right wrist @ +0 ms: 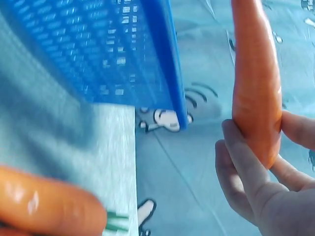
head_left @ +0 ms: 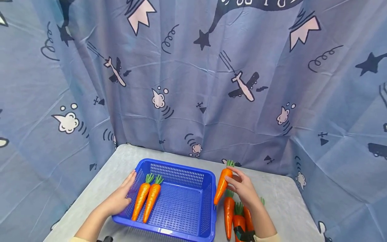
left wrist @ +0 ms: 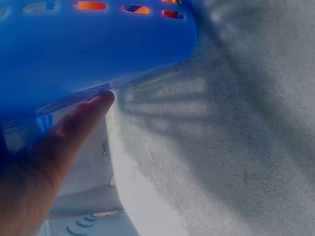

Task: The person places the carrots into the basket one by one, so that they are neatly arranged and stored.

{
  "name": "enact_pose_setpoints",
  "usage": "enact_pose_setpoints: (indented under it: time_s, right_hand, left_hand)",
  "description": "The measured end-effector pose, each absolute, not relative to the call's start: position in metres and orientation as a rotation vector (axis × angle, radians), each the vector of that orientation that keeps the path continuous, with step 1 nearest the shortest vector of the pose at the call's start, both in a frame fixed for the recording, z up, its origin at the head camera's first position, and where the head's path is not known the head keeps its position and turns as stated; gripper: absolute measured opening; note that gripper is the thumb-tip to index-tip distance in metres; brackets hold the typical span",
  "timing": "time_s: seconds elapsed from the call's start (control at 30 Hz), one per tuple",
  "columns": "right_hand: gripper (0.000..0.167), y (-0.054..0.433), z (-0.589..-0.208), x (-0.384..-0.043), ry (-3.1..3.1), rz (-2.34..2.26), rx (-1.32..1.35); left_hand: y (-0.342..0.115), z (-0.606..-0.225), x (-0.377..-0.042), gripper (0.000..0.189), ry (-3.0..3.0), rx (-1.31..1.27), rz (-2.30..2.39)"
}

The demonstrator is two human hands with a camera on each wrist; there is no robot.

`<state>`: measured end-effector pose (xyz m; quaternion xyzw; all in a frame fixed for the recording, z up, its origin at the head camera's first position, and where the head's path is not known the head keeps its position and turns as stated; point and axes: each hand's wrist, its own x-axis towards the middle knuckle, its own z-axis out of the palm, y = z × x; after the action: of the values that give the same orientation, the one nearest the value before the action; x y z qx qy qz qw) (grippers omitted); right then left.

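My right hand (head_left: 242, 186) pinches an orange carrot (head_left: 222, 185) by its thick upper part, near the green leafy top. The carrot hangs tilted, tip down, beside the right rim of a blue plastic basket (head_left: 178, 164). In the right wrist view, fingers and thumb of that hand (right wrist: 268, 182) lie on opposite sides of the carrot (right wrist: 258, 83). My left hand (head_left: 121, 195) rests against the basket's left side with straight fingers. Two carrots (head_left: 140, 200) lie side by side at the basket's left. The left wrist view shows one straight finger (left wrist: 78, 128) touching the basket (left wrist: 98, 49).
Several more carrots (head_left: 228, 215) lie on the grey-white table (head_left: 281, 201) right of the basket, partly hidden under my right forearm and a dark wrist strap. A blue patterned curtain (head_left: 181, 67) surrounds the table at the back and sides.
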<state>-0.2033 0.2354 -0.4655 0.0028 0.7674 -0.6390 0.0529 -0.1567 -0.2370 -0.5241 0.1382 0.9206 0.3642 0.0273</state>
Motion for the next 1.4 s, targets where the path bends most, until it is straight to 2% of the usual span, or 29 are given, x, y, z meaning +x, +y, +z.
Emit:
enact_pose_setpoints:
  time_s: [0.77,1.13,1.4]
  right_hand:
    - [0.052,0.150,-0.457,-0.226,2.246,-1.907,-0.212]
    - [0.051,0.107,-0.463,-0.221,2.136,-1.897,-0.326]
    - [0.052,0.076,-0.474,-0.216,2.096,-1.830,-0.293]
  left_hand:
    - [-0.237,-0.521,-0.155,0.095,2.862,0.433,1.125]
    - [-0.232,-0.524,-0.158,0.096,2.825,0.417,1.105]
    - [-0.236,-0.523,-0.157,0.096,2.838,0.400,1.115]
